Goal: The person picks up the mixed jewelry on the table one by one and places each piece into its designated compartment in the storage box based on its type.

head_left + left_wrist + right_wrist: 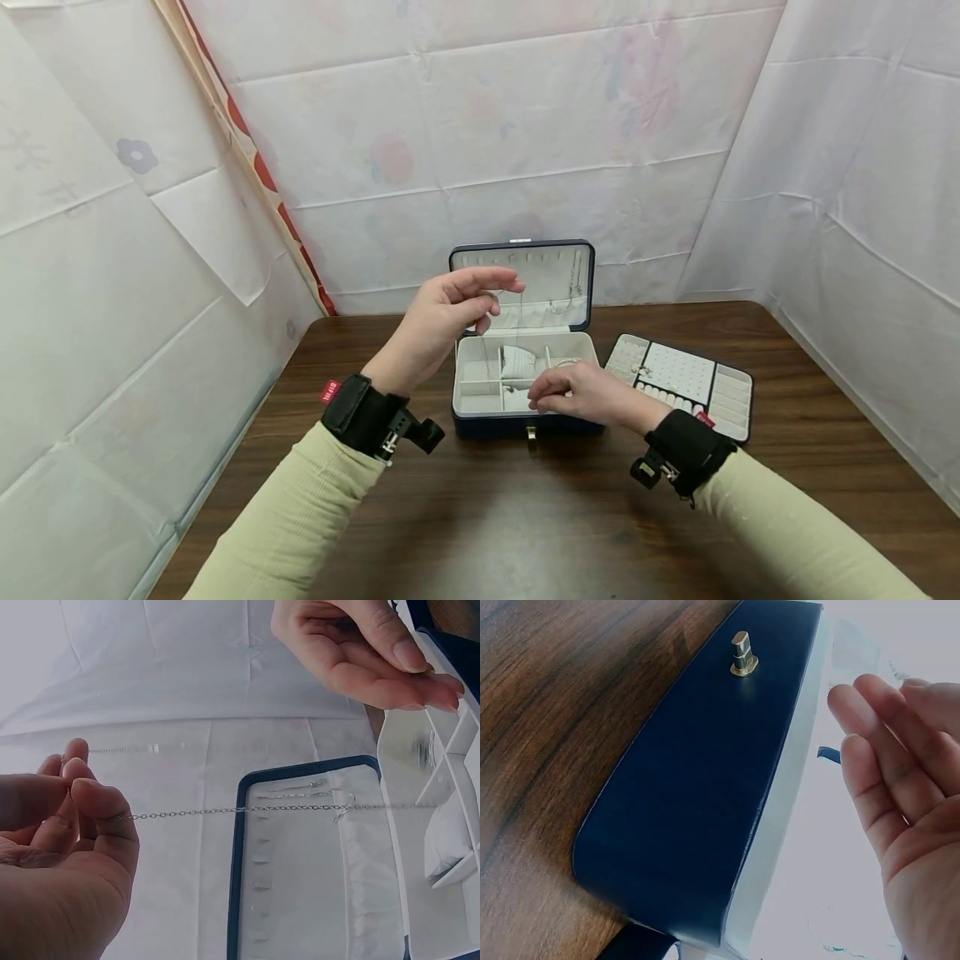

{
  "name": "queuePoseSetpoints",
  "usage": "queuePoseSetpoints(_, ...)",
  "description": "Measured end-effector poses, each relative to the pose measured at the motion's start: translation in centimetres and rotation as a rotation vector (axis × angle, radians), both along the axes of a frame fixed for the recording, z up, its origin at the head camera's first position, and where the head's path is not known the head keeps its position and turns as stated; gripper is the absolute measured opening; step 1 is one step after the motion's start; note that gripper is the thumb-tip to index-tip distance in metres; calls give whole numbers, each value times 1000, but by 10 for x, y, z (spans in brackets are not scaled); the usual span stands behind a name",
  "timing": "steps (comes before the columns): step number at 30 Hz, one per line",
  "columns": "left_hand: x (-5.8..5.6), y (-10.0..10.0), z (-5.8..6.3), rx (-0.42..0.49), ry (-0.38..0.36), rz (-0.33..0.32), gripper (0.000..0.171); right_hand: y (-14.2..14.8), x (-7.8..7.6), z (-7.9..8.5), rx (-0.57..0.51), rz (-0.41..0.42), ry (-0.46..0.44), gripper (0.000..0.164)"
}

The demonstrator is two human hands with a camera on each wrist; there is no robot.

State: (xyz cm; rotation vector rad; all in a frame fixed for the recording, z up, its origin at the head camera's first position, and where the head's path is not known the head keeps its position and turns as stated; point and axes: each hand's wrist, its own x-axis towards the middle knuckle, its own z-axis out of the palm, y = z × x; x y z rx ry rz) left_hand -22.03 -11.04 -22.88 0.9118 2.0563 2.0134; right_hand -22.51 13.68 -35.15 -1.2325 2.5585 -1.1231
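Observation:
My left hand (453,312) is raised above the back left of an open navy jewellery box (487,428), pinching a thin silver chain necklace (187,813). One strand hangs toward the box's compartments; a second runs behind the fingers in the left wrist view. My right hand (585,396) is over the box's front middle, fingers bent loosely, thumb close to the fingertips, with nothing visible between them in the right wrist view. A white cushion (517,363) sits in a back compartment. Other silver necklaces (300,794) hang inside the raised lid (300,885).
A flat jewellery tray (729,400) lies right of the box, with ring rolls, an earring panel and some small jewellery. A gold clasp (742,656) stands out from the box front. The wooden table (525,517) meets white patterned sheeting (525,167) behind.

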Motion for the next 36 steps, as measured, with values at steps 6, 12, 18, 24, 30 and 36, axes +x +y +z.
queuePoseSetpoints(6,0,0,-1,-31,7,-13,34,1,0,5,-21,-37,-8,15)
queuePoseSetpoints(12,-2,2,-4,-133,30,17,32,1,-1,19,-61,-118,59,20)
queuePoseSetpoints(18,-1,9,-6,-281,62,77,32,-6,-1,35,-162,-195,108,26)
queuePoseSetpoints(24,-2,13,-9,-311,27,62,38,-15,1,50,-260,-261,88,30)
queuePoseSetpoints(30,-3,17,-11,-315,30,66,33,-20,3,57,-313,-296,58,30)
queuePoseSetpoints(36,-2,22,-12,-342,41,103,35,-21,2,59,-297,-298,92,9)
